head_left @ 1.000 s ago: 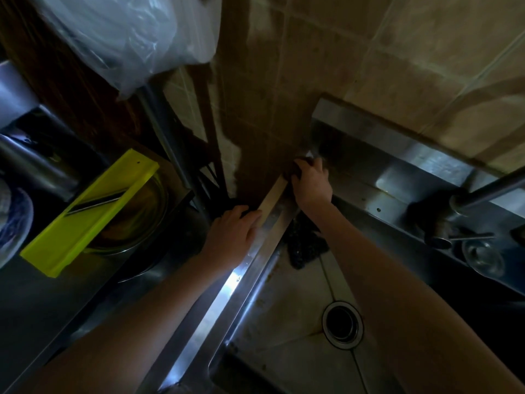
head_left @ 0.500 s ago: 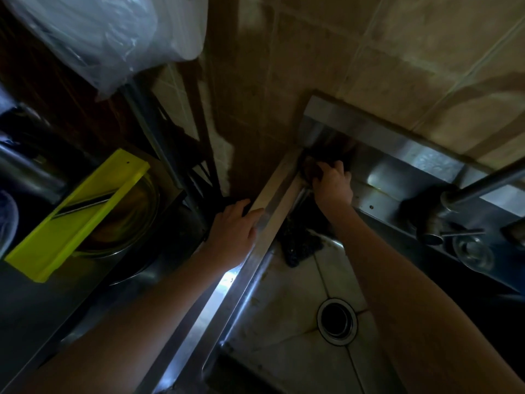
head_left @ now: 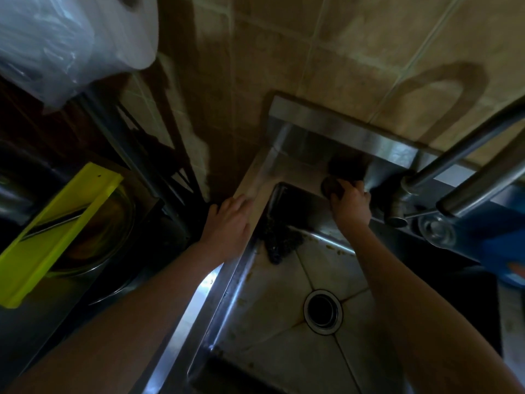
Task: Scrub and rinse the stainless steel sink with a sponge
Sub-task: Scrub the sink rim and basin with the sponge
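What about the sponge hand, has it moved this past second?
Yes. The right hand with the sponge slid right along the sink ledge, toward the faucet.

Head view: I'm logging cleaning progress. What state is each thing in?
Sink: dirty, brown specks on floor.
Drain: open, unplugged.
Sponge: gripped, pressed on back ledge.
Right hand: grips sponge.
Left hand: flat on left rim.
Dark clump: lying in basin's far-left corner.
Yellow slicer: resting across bowl.

Dim home kitchen, stainless steel sink [head_left: 257, 180] with drain [head_left: 323, 311] and faucet [head_left: 466, 155], beige tiled wall [head_left: 355, 52], yellow mandoline slicer [head_left: 56, 228] over glass bowl [head_left: 113, 223]
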`<state>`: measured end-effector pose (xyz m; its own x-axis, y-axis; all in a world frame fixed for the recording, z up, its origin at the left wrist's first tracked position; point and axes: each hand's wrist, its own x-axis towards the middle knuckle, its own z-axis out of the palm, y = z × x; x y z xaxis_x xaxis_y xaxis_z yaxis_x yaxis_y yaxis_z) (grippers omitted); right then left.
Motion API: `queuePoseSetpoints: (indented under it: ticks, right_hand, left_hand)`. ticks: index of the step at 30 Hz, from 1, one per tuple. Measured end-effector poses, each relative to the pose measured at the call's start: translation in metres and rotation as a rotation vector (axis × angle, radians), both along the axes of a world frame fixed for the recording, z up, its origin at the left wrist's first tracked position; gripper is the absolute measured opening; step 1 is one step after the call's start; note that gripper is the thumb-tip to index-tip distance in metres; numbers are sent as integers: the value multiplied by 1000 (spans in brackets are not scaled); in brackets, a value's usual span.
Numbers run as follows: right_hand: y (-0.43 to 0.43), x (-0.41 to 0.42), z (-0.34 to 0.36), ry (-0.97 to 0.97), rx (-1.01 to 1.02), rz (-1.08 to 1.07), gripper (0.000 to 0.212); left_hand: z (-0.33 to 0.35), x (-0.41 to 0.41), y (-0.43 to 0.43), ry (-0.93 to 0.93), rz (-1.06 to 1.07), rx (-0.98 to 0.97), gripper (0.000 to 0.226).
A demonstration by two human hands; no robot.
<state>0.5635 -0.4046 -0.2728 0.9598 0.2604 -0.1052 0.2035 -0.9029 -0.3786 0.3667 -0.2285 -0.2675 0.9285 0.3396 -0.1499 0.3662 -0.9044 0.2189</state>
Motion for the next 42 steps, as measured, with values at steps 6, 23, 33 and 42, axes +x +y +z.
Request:
queuePoseSetpoints:
  ticks: [6, 23, 33, 42]
  right_hand:
    - [27, -10, -3, -10, 30, 19, 42]
    - [54, -17, -3, -3, -10, 213, 42]
    - [-24, 1, -2, -26, -91, -71, 44]
    - [-34, -38, -2, 2, -181, -17, 52]
  left_hand:
    - [1, 3, 10, 33, -76, 48, 56]
    - [13, 8, 15, 68, -142, 55, 19]
    - [5, 6, 17, 67, -109, -66, 46]
    - [2, 9, 12, 107, -68, -47, 46]
